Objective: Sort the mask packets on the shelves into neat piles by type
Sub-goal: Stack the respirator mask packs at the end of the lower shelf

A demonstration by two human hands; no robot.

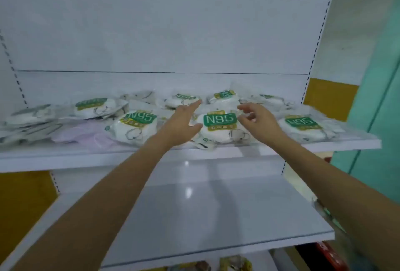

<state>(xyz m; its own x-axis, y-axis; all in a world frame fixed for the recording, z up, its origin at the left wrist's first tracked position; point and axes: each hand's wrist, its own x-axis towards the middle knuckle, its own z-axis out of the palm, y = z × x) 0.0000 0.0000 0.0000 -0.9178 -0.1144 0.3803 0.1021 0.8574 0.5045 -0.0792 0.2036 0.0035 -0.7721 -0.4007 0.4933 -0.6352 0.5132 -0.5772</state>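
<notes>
Several clear mask packets lie scattered along the upper white shelf (pixel 86 158). Most hold white masks under green N95 labels, such as the middle packet (pixel 219 127), one left of it (pixel 135 126) and one at the right (pixel 303 128). A pale lilac mask packet (pixel 86 133) lies at the left front, and flat grey-trimmed packets (pixel 28 119) are heaped at the far left. My left hand (pixel 180 122) reaches out with straight fingers at the middle packet's left edge. My right hand (pixel 258 120) hovers at its right edge, fingers loosely spread. Neither hand holds anything.
Below is a second white shelf (pixel 205 216), bare on top. More packets (pixel 236 263) show on a lower level at the bottom edge. A white back panel with slotted uprights (pixel 313 54) frames the unit. A teal and yellow wall (pixel 368 97) stands to the right.
</notes>
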